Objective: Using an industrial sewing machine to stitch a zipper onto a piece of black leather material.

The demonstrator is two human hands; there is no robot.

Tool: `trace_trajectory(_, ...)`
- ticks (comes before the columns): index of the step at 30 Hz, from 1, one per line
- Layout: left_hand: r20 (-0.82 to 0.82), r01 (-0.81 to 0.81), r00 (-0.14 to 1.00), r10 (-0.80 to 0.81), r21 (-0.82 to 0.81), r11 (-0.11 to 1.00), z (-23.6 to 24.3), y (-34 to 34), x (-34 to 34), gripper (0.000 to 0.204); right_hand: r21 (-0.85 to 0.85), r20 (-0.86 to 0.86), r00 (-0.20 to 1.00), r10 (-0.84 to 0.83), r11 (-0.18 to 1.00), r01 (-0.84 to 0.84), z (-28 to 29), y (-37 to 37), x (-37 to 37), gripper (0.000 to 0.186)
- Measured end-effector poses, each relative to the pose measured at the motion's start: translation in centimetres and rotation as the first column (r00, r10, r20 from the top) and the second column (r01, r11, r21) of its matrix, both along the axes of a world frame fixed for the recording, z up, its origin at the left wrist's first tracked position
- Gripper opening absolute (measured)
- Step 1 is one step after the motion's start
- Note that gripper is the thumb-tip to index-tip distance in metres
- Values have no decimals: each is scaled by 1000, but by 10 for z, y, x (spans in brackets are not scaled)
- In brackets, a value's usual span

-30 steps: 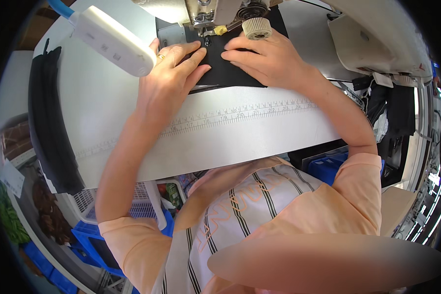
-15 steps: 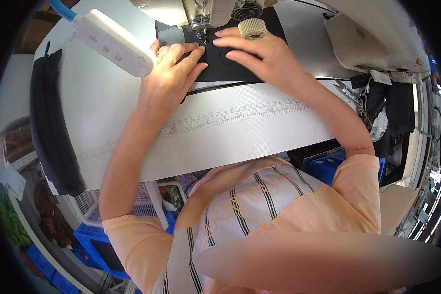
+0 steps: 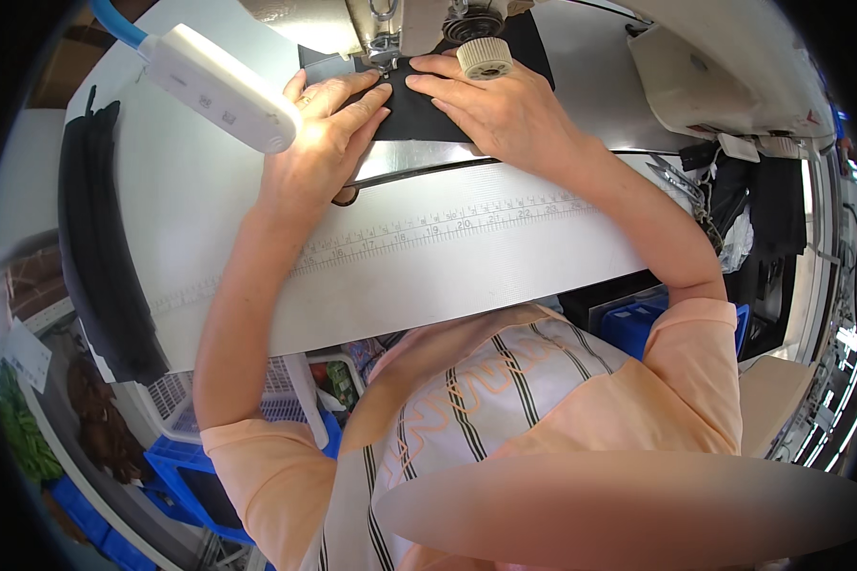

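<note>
Black fabric (image 3: 419, 116) lies under the presser foot (image 3: 385, 63) of a sewing machine (image 3: 428, 21). To the left of the foot, my left hand (image 3: 322, 133) rests flat on the cloth, fingers stretched toward the needle area. On the other side, my right hand (image 3: 505, 114) presses the cloth with its fingers extended and thumb apart. Neither hand grips anything. A cream knob (image 3: 485, 59) on the machine hangs just above the right fingers and covers a little of them. The fabric's far part is hidden behind the machine head.
A white lamp-like device (image 3: 224, 90) on a blue cable overhangs the left hand. Folded black cloth (image 3: 109, 247) drapes over the table's left edge. Printed ruler marks cross the white table (image 3: 419, 276). Scissors (image 3: 674, 177) lie at the right, beside dark cloth and the machine body (image 3: 724, 81).
The black fabric has slid away from me under the presser foot, baring more of the metal plate at its near edge. Both hands have shifted slightly; the right fingers lie flatter.
</note>
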State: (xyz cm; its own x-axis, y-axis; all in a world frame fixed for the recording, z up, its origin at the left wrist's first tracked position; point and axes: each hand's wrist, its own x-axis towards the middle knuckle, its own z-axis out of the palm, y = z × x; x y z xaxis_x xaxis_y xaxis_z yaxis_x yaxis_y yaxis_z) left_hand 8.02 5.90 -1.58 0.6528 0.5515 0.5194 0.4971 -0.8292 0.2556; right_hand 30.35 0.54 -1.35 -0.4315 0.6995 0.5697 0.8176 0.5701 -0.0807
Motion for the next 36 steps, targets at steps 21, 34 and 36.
trace_trajectory(21, 28, -12, 1000, 12, 15, 1000, 5, -3, -1, 20, -350, 208, 734, -646, 652, 673, 42, 69, 159, 36)
trace_trajectory(34, 57, -33, 998, 28, 90, 995, 6, -27, 4, 31, -544, 26, 707, -706, 583, 603, 48, -138, 49, 31)
trace_trajectory(36, 7, -60, 998, 59, 121, 991, 2, -28, 3, 38, -429, -101, 769, -631, 725, 538, 65, -133, 47, 24)
